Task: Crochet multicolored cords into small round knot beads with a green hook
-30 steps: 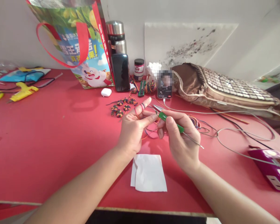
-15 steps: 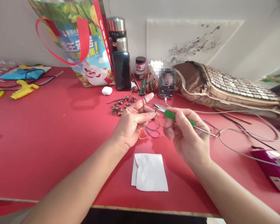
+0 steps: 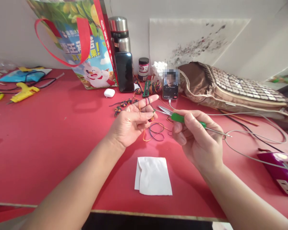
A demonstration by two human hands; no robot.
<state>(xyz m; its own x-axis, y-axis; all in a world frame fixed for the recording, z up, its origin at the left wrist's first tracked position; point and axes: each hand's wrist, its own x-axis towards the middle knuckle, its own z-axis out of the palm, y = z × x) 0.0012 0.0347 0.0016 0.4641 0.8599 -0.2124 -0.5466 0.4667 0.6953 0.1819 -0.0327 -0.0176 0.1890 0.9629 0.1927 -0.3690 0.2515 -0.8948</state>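
Note:
My left hand (image 3: 134,119) pinches a small yarn piece between thumb and fingers, its raised forefinger wrapped with multicoloured yarn (image 3: 147,101). My right hand (image 3: 198,131) is closed around green-handled thread snips (image 3: 177,117), their pointed blades facing left. Together with them it holds a thin metal crochet hook (image 3: 218,130), whose back end sticks out behind the hand. The hook's front end reaches toward a green loop at my left fingertips; fingers hide most of the small piece. Loose yarn strands (image 3: 156,131) curl on the table below.
Dark multicoloured crocheted pieces (image 3: 118,111) lie behind my left hand, near a yarn ball (image 3: 155,87). A folded white cloth (image 3: 155,175) lies in front. Farther back stand a phone (image 3: 170,83), a black phone (image 3: 124,72) and a shopping bag (image 3: 96,60). A cable (image 3: 242,114) crosses the right side.
My right hand has moved slightly right with the snips and hook. My left hand has shifted slightly left, widening the gap between the hands. The picture on the far phone has changed.

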